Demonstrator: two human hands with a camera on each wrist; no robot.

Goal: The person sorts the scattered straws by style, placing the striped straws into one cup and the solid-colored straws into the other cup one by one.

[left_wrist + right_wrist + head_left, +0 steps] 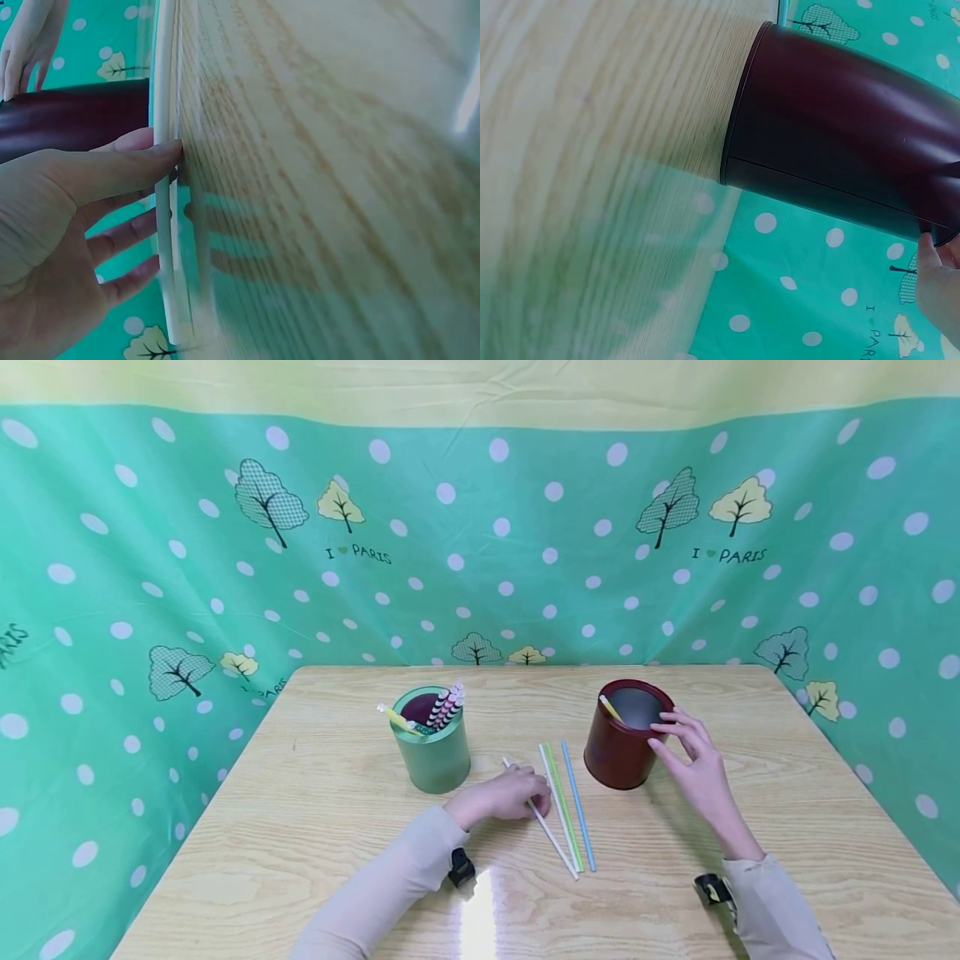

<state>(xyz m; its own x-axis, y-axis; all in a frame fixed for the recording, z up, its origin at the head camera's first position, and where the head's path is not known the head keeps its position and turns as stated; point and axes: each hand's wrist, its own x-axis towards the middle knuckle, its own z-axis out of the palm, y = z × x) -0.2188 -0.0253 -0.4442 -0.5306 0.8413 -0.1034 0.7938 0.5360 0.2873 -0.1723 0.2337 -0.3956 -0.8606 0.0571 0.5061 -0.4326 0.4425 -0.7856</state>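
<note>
My left hand (517,793) pinches a white straw (166,247) between thumb and fingers, low over the table. In the head view that straw slants toward the near edge. Beside it lie another white straw (555,793), a green straw (567,810) and a blue straw (578,806). My right hand (697,764) holds the rim of an upright dark red can (618,752), its thumb outside the wall and fingertips over the edge. A yellow stick (611,708) leans inside that can. In the right wrist view, only part of this hand shows at the rim.
A green can (435,764) stands upright at the left, holding several striped sticks (448,706) and a yellow stick (397,718). The wooden table (300,827) meets a green dotted cloth (420,552) behind. Black wrist cameras hang below both sleeves.
</note>
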